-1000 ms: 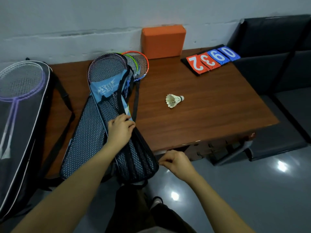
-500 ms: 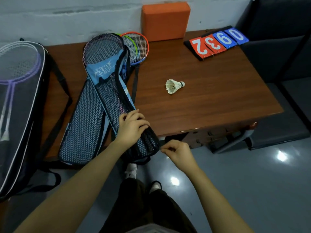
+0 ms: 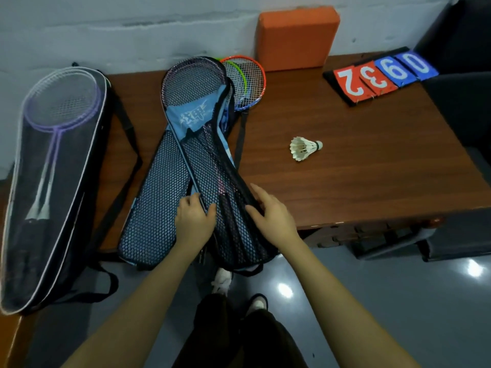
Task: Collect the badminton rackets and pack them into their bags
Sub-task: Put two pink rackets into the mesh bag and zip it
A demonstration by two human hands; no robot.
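A: Which step is the person on?

B: By the look of it, closing up the blue bag (image 3: 170, 197). It lies on the table (image 3: 358, 181), its lower end hanging over the near edge, with a racket (image 3: 194, 81) head poking out of its top. Both hands are on its lower mesh part.

A: How are the hands set?

B: The left hand (image 3: 194, 221) lies on the bag's middle seam, fingers slightly bent and thumb spread to the right; whether it pinches the seam, one cannot tell. The right hand (image 3: 268, 213) rests on the bag's right edge, fingers fairly straight, pressing the mesh down, not gripping.

A: Where are the other rackets?

B: Two lie inside the black bag (image 3: 53, 181), left of the blue bag. An orange racket (image 3: 252, 81) and a green one (image 3: 237, 73) lie loose just right of the blue bag's top, partly tucked beneath it.

A: So what does the next move call for?

B: Probably settling the handle fully inside, flattening the flap and finding the zip, which cannot be made out here. The loose pair beside the blue bag remains unpacked. The shuttlecock (image 3: 305, 148) farther right is no obstacle.
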